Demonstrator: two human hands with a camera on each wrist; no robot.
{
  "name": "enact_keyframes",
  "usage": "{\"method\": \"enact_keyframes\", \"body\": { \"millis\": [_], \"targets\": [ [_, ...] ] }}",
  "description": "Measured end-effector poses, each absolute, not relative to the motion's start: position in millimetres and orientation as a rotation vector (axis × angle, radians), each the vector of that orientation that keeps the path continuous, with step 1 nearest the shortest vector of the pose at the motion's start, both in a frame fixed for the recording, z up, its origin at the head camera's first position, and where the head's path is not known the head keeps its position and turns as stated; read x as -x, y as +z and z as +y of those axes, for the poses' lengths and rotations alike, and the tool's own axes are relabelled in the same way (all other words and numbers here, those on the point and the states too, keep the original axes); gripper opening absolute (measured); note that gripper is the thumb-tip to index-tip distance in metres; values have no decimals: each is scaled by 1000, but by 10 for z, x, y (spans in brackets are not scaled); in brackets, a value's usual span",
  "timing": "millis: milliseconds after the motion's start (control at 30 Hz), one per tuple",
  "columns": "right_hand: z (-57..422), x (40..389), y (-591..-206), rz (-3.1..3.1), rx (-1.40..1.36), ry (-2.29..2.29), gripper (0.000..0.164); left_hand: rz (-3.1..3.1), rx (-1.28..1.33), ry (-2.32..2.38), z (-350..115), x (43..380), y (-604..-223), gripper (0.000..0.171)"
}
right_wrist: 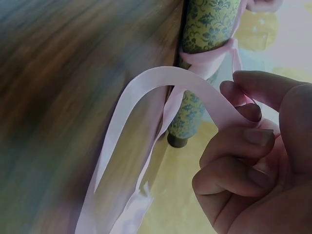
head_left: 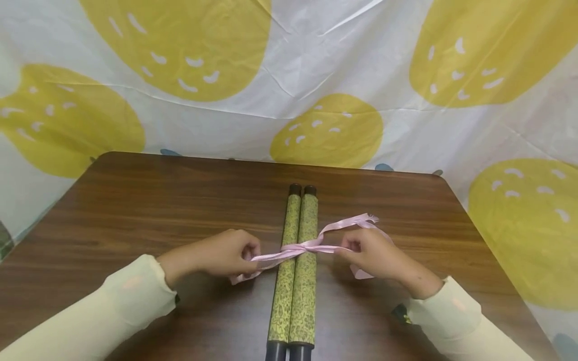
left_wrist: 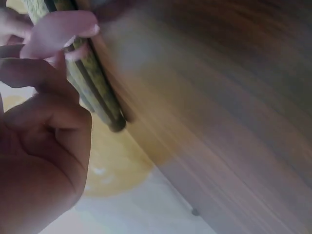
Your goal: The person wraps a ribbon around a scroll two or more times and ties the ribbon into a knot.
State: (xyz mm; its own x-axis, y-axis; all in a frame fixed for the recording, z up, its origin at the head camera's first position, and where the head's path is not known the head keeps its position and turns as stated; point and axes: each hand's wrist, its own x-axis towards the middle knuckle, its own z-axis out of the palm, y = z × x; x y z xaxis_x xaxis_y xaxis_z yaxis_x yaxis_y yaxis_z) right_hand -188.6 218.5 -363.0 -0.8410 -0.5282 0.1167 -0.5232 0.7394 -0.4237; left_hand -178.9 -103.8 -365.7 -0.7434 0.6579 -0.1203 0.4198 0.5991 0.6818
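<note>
Two scrolls point(head_left: 303, 301) in yellow-green patterned cloth with dark end knobs lie side by side on the table, pointing away from me. A pink ribbon point(head_left: 295, 248) crosses over their middle and wraps round them, its strands twisted over each other on top. To the left of the scrolls, my left hand point(head_left: 230, 253) pinches one side of the ribbon. My right hand point(head_left: 375, 253) pinches the other side on the right, between thumb and finger. In the right wrist view the ribbon point(right_wrist: 161, 76) makes a wide loop out of the curled fingers. One frayed tail point(head_left: 361, 219) lies beyond the right hand.
The brown wood-grain table point(head_left: 180, 195) has rounded far corners. Behind it hangs a white cloth point(head_left: 316, 45) with large yellow fruit shapes, reaching down along both sides of the table.
</note>
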Motion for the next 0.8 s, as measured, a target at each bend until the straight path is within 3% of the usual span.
{"method": "enact_keyframes", "body": {
  "millis": [400, 800],
  "targets": [
    [2429, 1888, -3604, 2929, 828, -765, 25, 2565, -880, 894, -1504, 1845, -3517, 11],
    [2636, 1830, -3508, 2923, 755, -780, 29, 2580, -670, 978, -1915, 1854, -3411, 15]
  ]
}}
